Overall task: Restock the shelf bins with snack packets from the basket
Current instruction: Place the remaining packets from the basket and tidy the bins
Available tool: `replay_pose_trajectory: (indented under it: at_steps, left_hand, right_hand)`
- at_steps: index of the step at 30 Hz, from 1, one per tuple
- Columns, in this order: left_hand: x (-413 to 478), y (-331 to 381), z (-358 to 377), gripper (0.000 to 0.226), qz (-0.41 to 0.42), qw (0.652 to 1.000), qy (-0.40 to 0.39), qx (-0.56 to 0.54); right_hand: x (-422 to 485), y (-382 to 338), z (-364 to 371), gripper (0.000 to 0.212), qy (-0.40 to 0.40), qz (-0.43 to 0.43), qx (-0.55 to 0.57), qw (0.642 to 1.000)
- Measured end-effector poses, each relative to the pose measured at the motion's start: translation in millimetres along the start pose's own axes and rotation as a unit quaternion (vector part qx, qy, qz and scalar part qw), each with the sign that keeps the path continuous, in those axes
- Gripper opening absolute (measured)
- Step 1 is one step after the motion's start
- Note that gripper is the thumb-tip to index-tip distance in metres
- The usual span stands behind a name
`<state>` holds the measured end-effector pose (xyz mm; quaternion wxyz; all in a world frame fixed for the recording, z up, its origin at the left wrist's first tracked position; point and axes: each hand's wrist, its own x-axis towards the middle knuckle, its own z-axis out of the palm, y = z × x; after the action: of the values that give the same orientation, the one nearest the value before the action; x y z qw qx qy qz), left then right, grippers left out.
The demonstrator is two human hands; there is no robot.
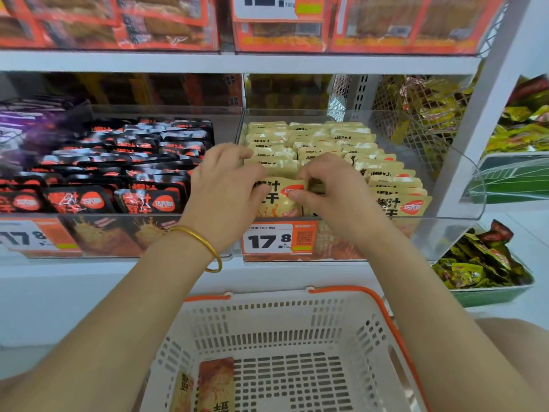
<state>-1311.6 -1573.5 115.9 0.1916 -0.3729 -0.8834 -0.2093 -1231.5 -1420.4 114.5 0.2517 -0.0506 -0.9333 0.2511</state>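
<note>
Pinching yellow packet point(277, 203) upright between left hand point(225, 185), right hand point(332, 188), at bin point(421, 236) front.

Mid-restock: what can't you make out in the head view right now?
Hidden: pale yellow snack packet gripped by left hand and right hand, head view; they hide whether it is one or several.
Cut off: white slotted plastic basket, bottom edge crops its near part, so remaining packet count unknown.
Blurred: purple foil packets, far left, print unreadable.

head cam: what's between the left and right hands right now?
In the head view, one yellow snack packet sits between left hand and right hand; both pinch it at the front of the yellow-packet bin.
</note>
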Motion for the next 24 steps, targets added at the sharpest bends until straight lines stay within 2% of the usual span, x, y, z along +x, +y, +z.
replay_pose_trajectory:
  at_steps: [3,6,10,12,14,17,18,19,20,21,22,24]
  left_hand:
    - [-4,-3,5,0.024,-0.003,1.000,-0.017,0.006]
    - [-9,-4,7,0.024,-0.013,0.999,-0.035,0.016]
    - [-13,-3,12,0.020,0.002,0.998,-0.045,0.040]
    - [-16,-4,14,0.016,0.026,0.999,-0.019,0.034]
    - [-26,-8,18,0.018,0.049,0.997,0.052,0.018]
    - [-61,-10,20,0.025,0.032,0.986,0.156,-0.055]
    - [-76,-12,23,0.023,0.028,0.984,0.160,-0.069]
    - [-92,-17,30,0.022,0.026,0.987,0.140,-0.075]
    - [-107,-23,39,0.021,0.017,0.992,0.096,-0.076]
    - [-120,-32,49,0.020,-0.003,0.997,0.029,-0.078]
    - [-132,-41,60,0.020,-0.039,0.995,-0.051,-0.081]
    - [-149,-60,79,0.023,-0.123,0.967,-0.214,-0.063]
  right_hand:
    - [0,0,2,0.011,-0.010,-0.010,-0.033,0.999]
    - [-1,-2,3,0.027,-0.028,-0.015,-0.102,0.994]
    - [-1,-6,2,0.030,-0.052,-0.031,-0.171,0.983]
    - [-1,-7,4,0.031,-0.052,-0.038,-0.193,0.979]
    - [-7,-6,6,0.030,-0.003,-0.063,-0.196,0.979]
    - [-33,-10,15,0.015,0.211,-0.132,-0.129,0.960]
    - [-45,-13,24,0.008,0.254,-0.148,-0.099,0.951]
    - [-58,-15,37,0.004,0.256,-0.154,-0.067,0.952]
    - [-69,-16,54,0.003,0.220,-0.142,-0.031,0.965]
    - [-81,-15,74,0.003,0.149,-0.110,0.001,0.983]
    - [-91,-12,98,0.004,0.051,-0.060,0.030,0.996]
    - [-112,0,151,0.005,-0.160,0.025,0.034,0.986]
